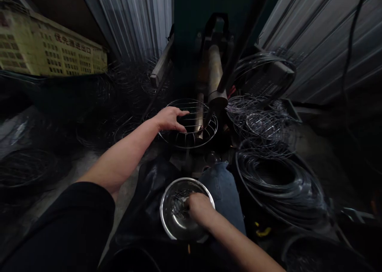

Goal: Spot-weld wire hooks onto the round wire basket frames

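My left hand point(171, 120) holds a round wire rack point(213, 134) by its left side, with the thumb and forefinger apart over the wires. The rack lies level around an upright metal post point(199, 116), below the tip of a thick metal arm point(215, 69). Down on my lap sits a shiny steel bowl point(168, 224) with short bits of metal wire point(179, 204) in it. My right hand point(199, 208) reaches into this bowl with curled fingers; the fingertips are hidden and slightly blurred, so what they pinch cannot be made out.
Several wire rounds point(262, 122) are piled at the right, above a large coil of wire point(280, 184). A dark rod point(244, 37) slants down to the metal arm. A yellow crate point(68, 49) stands at the upper left. More wire rounds point(26, 168) lie at the left.
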Demonstrator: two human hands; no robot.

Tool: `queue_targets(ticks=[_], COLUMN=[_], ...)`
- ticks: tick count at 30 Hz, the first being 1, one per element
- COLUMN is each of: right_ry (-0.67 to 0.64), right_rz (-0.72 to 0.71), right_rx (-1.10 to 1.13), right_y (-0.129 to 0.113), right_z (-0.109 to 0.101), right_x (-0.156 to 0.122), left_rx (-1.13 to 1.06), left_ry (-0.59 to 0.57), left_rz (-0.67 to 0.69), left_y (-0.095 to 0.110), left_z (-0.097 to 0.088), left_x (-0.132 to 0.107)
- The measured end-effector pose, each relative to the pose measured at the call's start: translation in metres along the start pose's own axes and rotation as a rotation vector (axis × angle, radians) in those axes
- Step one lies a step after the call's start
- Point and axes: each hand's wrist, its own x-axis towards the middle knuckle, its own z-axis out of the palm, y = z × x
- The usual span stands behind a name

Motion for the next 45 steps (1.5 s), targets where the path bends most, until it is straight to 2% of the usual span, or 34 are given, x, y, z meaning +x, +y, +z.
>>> queue_targets(ticks=[4, 6, 7, 10, 12, 13, 15, 18, 21, 23, 25, 29, 31, 33, 37, 39, 42, 45], right_ry=[0.008, 0.103, 0.128, 0.147, 0.165, 0.204, 0.347, 0.592, 0.741, 0.776, 0.77, 0.782, 0.806, 0.822, 0.837, 0.85, 0.829, 0.83], right_rz=[-0.015, 0.119, 0.225, 0.421, 0.408, 0.372, 0.328, 0.371, 0.366, 0.346, 0.36, 0.437, 0.417, 0.307, -0.048, -0.093, -0.069, -0.065], right_rx=[0.071, 0.09, 0.014, -0.21, -0.194, -0.113, 0.183, 0.855, 1.407, 1.572, 1.632, 1.631, 1.542, 1.345, 0.782, 0.607, 0.541, 0.697], right_y=[0.046, 0.072, 0.082, 0.096, 0.097, 0.098, 0.102, 0.116, 0.128, 0.13, 0.129, 0.125, 0.124, 0.12, 0.093, 0.073, 0.047, 0.034], right_z=[-0.041, -0.059, -0.066, -0.07, -0.06, -0.052, -0.037, -0.022, -0.018, -0.017, -0.011, 0.0, -0.007, -0.028, -0.094, -0.123, -0.145, -0.145], right_x=[-0.04, -0.06, -0.068, -0.078, -0.074, -0.071, -0.065, -0.06, -0.062, -0.064, -0.064, -0.063, -0.06, -0.053, -0.025, -0.006, 0.023, 0.044], left_rx=[-0.09, -0.113, -0.123, -0.162, -0.196, -0.209, -0.223, -0.226, -0.225, -0.231, -0.247, -0.256, -0.229, -0.189, -0.107, -0.076, -0.051, -0.045], left_ry=[0.0, 0.001, 0.0, -0.006, 0.0, 0.005, 0.01, 0.009, 0.021, 0.037, 0.047, 0.077, 0.099, 0.117, 0.144, 0.154, 0.154, 0.151], left_rz=[0.04, 0.06, 0.063, 0.06, 0.068, 0.071, 0.069, 0.046, 0.031, 0.028, 0.034, 0.043, 0.036, 0.03, 0.032, 0.032, 0.043, 0.056], left_y=[-0.005, -0.006, -0.007, -0.007, -0.008, -0.008, -0.007, -0.005, -0.004, -0.005, -0.006, -0.006, -0.002, 0.004, 0.016, 0.02, 0.021, 0.02], left_z=[0.002, 0.002, 0.002, 0.001, 0.001, 0.001, 0.001, 0.001, 0.002, 0.003, 0.004, 0.007, 0.008, 0.008, 0.009, 0.009, 0.009, 0.008], left_x=[0.001, 0.001, 0.002, 0.004, 0.004, 0.003, 0.001, -0.002, -0.003, -0.002, -0.003, -0.005, -0.007, -0.009, -0.013, -0.015, -0.018, -0.019])
